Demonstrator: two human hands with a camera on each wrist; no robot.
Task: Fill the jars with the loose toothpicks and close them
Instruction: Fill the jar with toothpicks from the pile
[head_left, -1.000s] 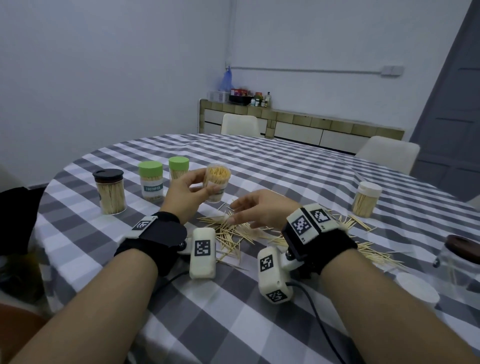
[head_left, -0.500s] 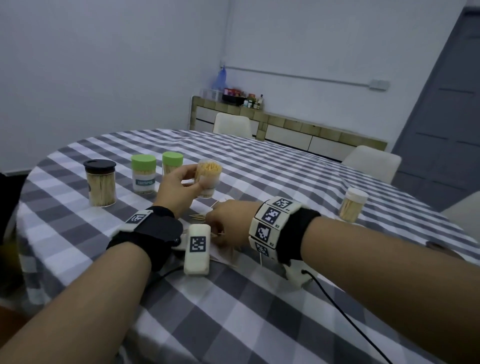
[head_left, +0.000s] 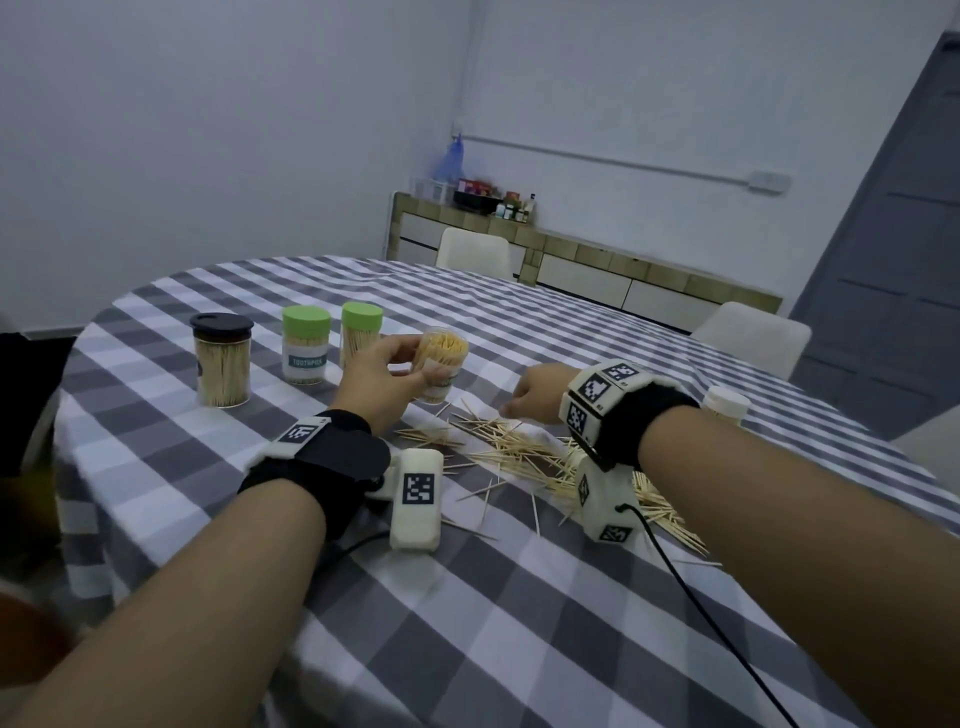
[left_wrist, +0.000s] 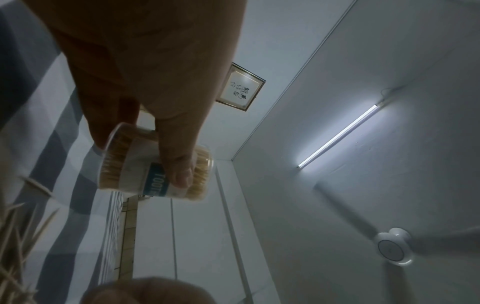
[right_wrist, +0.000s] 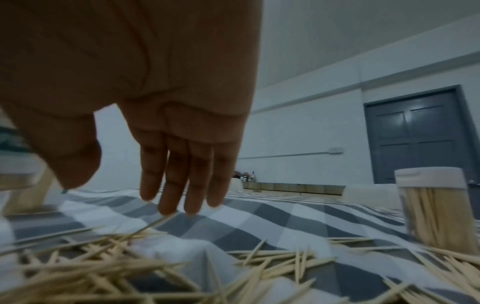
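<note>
The left hand (head_left: 382, 382) is holding the open jar (head_left: 441, 364) up off the table (head_left: 519, 623), thumb and fingers wrapped round its labelled side, and tipping its mouth toward the right hand (head_left: 537, 392). I take that tilt to be deliberate: it is presenting the opening to whatever the other hand brings over, so sticks can go in lengthwise. The jar is looking nearly full already, packed close to the rim.

The right hand is hanging over the near edge of the toothpicks (head_left: 545, 457), fingers (right_wrist: 179, 179) straight, side by side and pointing down, holding nothing. In the right wrist view the tips are just touching or just above one stray stick; I cannot tell which. It seems to be reaching for a pinch of sticks.

From that right hand, the heap is lying directly beneath and spreading back toward the wrist, and the open jar is sitting just to its left and a little higher, near but not touching. A white-capped jar (right_wrist: 433, 207) is standing off to its right, with sticks against its foot.

Beyond the left hand's grip, three capped jars are standing upright: two green-lidded ones (head_left: 306, 343) just behind the knuckles, and a black-lidded one (head_left: 222, 358) further left. Those look finished, so the open jar is probably the one to top up and cap.
</note>
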